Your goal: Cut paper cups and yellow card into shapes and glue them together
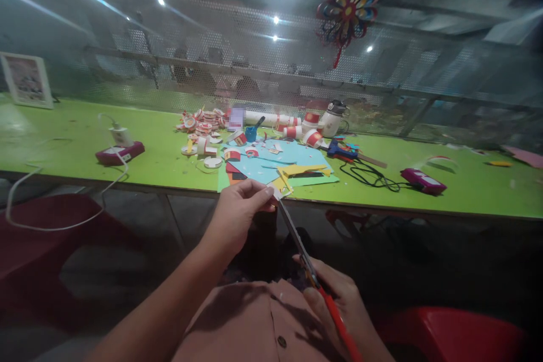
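Between the thumb and fingers of my left hand (241, 212) is a small piece of white paper (276, 192), just in front of the table's edge. My right hand (339, 294) grips a pair of scissors (303, 251) with orange-red handles. Their long dark blades point up and away, and the tips reach the white paper. Whether the blades are parted is hard to tell. Beyond my hands, light blue paper sheets (292, 153) lie on the table with yellow paper strips (303, 171) and small scraps on top.
The green table (161, 147) carries paper cups (311, 121), a heap of white-and-red paper pieces (203, 121), a blue glue gun (341, 150) with a black cord, and two purple power strips (121, 153). A red stool (453, 334) stands at my right. A paper flower ornament (350, 8) hangs above.
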`<state>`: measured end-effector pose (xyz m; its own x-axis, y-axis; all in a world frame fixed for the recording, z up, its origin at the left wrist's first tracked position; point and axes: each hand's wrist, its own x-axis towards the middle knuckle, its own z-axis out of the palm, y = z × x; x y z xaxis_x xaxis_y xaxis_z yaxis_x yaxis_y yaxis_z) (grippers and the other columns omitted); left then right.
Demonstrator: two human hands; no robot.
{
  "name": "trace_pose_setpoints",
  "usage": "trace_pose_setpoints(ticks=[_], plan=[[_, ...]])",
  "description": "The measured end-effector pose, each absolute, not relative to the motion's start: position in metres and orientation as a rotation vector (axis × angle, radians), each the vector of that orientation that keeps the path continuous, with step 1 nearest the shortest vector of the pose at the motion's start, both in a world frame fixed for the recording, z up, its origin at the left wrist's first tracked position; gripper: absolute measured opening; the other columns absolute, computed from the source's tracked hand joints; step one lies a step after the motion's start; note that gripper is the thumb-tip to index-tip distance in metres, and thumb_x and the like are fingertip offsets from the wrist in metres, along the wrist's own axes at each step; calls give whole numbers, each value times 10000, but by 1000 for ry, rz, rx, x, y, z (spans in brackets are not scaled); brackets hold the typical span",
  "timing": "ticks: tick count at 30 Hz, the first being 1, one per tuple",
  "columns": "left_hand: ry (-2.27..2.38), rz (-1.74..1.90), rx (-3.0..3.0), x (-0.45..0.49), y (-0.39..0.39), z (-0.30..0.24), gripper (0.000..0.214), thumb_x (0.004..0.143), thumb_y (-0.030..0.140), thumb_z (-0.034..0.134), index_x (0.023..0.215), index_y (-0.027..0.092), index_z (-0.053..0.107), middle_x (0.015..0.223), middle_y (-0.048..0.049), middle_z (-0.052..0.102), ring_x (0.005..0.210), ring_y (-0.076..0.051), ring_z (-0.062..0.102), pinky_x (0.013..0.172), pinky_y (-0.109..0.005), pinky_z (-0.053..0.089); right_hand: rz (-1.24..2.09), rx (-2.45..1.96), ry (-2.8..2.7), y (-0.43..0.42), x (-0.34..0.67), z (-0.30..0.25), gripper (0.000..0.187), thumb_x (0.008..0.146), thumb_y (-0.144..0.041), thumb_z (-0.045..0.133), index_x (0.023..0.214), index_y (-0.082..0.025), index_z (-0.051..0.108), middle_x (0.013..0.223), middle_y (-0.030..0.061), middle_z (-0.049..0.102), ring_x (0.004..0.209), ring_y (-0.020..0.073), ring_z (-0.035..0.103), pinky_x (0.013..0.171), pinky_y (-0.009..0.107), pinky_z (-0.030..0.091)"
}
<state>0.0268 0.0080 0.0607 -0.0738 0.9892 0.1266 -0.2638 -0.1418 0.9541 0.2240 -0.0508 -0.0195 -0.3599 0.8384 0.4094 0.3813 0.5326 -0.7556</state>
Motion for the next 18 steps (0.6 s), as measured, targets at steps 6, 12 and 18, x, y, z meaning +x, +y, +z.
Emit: trace_pose_setpoints(ticks=[6,12,18], plan=[[987,1474,1047,28,8,60,185,683,275,714,648,117,624,634,-23,633,631,-115,587,639,-231,491,687,-1037,-1935,-51,223,-20,353,870,-408,514,1096,-164,633,958,101,692,926,245,653,720,244,507],[960,1499,1053,30,6,58,182,704,275,697,651,122,614,632,-17,627,643,-117,585,639,-233,489,678,-1034,-1945,-52,223,-19,376,869,-427,511,1093,-153,638,807,77,665,848,230,658,697,247,502],[955,1523,1028,32,5,58,172,710,262,691,643,123,615,624,-14,628,632,-114,582,642,-237,488,668,-1024,-1905,-52,220,-22,386,871,-450,499,1068,-153,649,731,56,661,804,209,662,596,208,490]])
